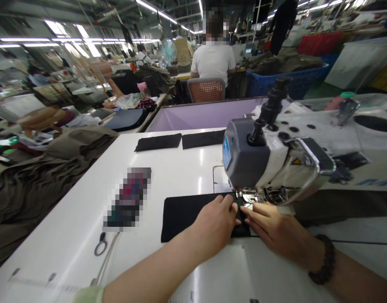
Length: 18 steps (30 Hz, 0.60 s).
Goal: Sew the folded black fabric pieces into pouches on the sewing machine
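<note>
A flat black fabric piece (183, 216) lies on the white sewing table, its right end beside the presser foot (250, 198) of a sewing machine (248, 153). My left hand (216, 221) rests on that end with its fingers curled and closed on the cloth. From the other side, my right hand (277, 229) comes in just below the presser foot. Its fingers are pressed together, with the tips at the fabric's right edge. The needle point cannot be made out. A dark beaded bracelet (322, 259) circles my right wrist.
Two black fabric pieces (158, 142) lie at the table's back. A blurred-out flat object (128, 198) with a ring (100, 247) and cord lies left. Brown cloth (48, 168) is heaped beyond the left edge. Ahead, a person (214, 59) sits near a blue basket (284, 82).
</note>
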Available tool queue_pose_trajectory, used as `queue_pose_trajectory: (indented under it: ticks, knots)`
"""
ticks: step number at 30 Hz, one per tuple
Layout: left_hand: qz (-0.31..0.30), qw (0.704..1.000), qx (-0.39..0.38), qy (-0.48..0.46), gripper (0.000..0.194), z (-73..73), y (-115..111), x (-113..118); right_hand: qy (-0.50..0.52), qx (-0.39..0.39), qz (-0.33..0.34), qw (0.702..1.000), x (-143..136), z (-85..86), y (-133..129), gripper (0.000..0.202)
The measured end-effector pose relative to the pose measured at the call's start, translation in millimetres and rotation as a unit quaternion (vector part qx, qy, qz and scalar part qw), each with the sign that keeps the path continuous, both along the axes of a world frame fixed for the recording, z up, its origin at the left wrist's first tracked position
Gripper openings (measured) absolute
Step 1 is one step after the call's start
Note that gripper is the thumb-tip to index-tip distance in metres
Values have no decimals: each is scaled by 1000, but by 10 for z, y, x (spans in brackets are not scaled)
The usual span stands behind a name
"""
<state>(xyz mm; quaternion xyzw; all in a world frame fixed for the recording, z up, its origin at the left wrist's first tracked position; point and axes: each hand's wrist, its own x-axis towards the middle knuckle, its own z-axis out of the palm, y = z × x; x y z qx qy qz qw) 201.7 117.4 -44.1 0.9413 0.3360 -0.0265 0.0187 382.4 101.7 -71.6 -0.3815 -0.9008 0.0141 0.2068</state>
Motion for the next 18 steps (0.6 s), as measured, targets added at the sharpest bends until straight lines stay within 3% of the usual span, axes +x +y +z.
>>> queue_pose_trajectory:
  ticks: [6, 12, 18]
  knots:
    - [-90, 996, -16, -2, 7, 64, -144, -91, 24, -30, 75, 996, 11, 102, -119, 33]
    - [-59, 996, -53, -39, 16, -33, -317, -154, 28, -8, 90, 996, -13, 103, -146, 37]
    - [-55, 996, -49, -56, 20, -76, -259, -160, 26, -2, 71, 997, -19, 91, -128, 37]
